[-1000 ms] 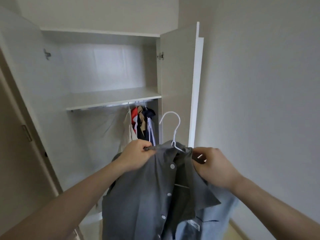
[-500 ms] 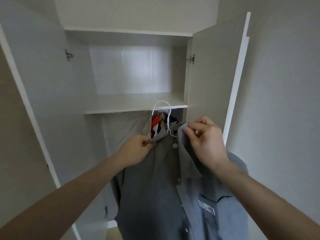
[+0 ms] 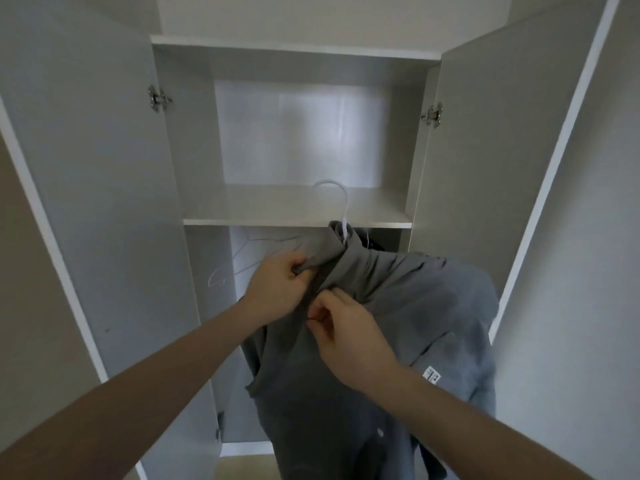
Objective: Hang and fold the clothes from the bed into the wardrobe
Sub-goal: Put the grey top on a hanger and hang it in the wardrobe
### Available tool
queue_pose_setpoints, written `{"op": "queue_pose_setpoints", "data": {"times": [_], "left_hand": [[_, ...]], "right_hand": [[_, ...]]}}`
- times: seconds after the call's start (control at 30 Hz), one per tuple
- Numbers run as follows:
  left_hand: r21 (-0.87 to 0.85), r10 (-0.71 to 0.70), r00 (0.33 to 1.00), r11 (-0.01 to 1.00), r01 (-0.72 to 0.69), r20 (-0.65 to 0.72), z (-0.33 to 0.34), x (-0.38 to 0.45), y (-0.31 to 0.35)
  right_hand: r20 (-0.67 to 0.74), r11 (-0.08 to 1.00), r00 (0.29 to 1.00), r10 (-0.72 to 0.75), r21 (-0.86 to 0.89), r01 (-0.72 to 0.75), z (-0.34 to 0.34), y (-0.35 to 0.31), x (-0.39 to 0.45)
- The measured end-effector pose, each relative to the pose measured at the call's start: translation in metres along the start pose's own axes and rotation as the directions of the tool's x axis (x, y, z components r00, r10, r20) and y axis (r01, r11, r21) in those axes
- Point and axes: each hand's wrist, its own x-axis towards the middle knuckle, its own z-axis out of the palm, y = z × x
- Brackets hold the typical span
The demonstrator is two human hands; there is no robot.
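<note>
A grey button shirt [image 3: 398,323] hangs on a white hanger [image 3: 341,206] in front of the open wardrobe [image 3: 298,221]. The hanger's hook rises above the collar, level with the shelf edge. My left hand [image 3: 277,289] grips the left side of the collar. My right hand [image 3: 349,337] pinches the shirt's front placket just below the collar. A white label shows on the shirt's right side.
Both wardrobe doors [image 3: 485,168] stand wide open. An empty white hanger [image 3: 242,261] hangs under the shelf at the left. Dark clothes [image 3: 370,242] peek out behind the shirt's collar. The upper shelf compartment holds nothing.
The view has shifted so the wardrobe is centred and closer. My right hand has dropped from the collar to the placket. The shirt now covers the hanging clothes.
</note>
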Motion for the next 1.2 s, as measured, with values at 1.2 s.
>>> {"op": "queue_pose_setpoints", "data": {"times": [1.2], "left_hand": [[0.189, -0.037, 0.877, 0.98, -0.062, 0.479, 0.079, 0.14, -0.288]], "right_hand": [[0.181, 0.528, 0.715, 0.675, 0.558, -0.64, 0.212, 0.131, 0.094]]}}
